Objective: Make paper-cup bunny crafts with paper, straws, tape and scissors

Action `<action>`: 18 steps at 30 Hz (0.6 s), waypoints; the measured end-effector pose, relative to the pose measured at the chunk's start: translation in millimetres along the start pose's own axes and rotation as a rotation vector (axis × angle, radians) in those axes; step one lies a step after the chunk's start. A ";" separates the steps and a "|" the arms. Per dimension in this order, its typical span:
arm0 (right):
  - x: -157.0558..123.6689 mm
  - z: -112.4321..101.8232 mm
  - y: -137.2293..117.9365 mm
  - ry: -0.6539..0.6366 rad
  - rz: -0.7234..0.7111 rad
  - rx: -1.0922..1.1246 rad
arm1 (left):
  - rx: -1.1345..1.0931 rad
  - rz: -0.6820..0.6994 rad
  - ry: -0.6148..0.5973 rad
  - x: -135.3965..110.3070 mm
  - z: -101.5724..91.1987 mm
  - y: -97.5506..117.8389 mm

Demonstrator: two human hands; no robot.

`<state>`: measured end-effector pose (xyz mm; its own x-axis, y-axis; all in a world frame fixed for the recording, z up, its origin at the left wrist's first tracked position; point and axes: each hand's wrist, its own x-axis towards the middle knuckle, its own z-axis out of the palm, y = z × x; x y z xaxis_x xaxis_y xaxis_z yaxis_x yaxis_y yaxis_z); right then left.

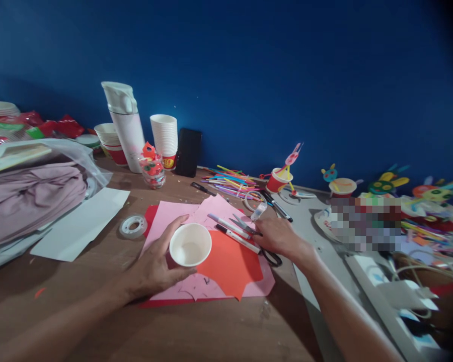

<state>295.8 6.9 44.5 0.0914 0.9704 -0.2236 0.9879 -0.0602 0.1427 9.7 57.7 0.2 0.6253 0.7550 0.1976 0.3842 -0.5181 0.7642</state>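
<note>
My left hand (156,264) is wrapped round a white paper cup (191,245), whose open mouth tilts up toward me. It is held above pink paper sheets (181,213) and an orange cut piece of paper (230,266) with a jagged edge. On the right, my right hand (277,235) is closed over the middle of a pair of scissors (242,223); the blades point left and a black handle loop shows below the hand. Two markers (237,239) lie beside the blades. A small clear bottle (258,211) is just beyond my fingers.
A tape roll (133,227) lies left of the paper. Along the blue wall stand a white flask (124,128), stacked paper cups (164,136), a black phone (189,152) and colourful sticks (230,180). Decorated cups (279,180) and a power strip (381,301) are on the right.
</note>
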 end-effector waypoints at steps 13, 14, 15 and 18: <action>-36.2 -39.3 -22.2 0.467 -0.101 0.295 | -0.372 0.060 0.204 1.9 -26.0 12.5; -41.2 -40.8 -27.8 0.514 -0.163 0.361 | -0.402 0.043 0.255 2.5 -29.4 17.8; -45.9 -42.0 -33.8 0.542 -0.225 0.413 | -0.424 0.017 0.286 3.2 -31.9 24.6; -56.9 -44.1 -51.5 0.552 -0.365 0.506 | -0.469 -0.003 0.144 6.6 -35.9 51.1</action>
<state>234.2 -34.9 92.3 -0.1899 0.9167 0.3516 0.8926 0.3103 -0.3271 9.1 50.7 62.6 0.5117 0.8211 0.2527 0.0180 -0.3043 0.9524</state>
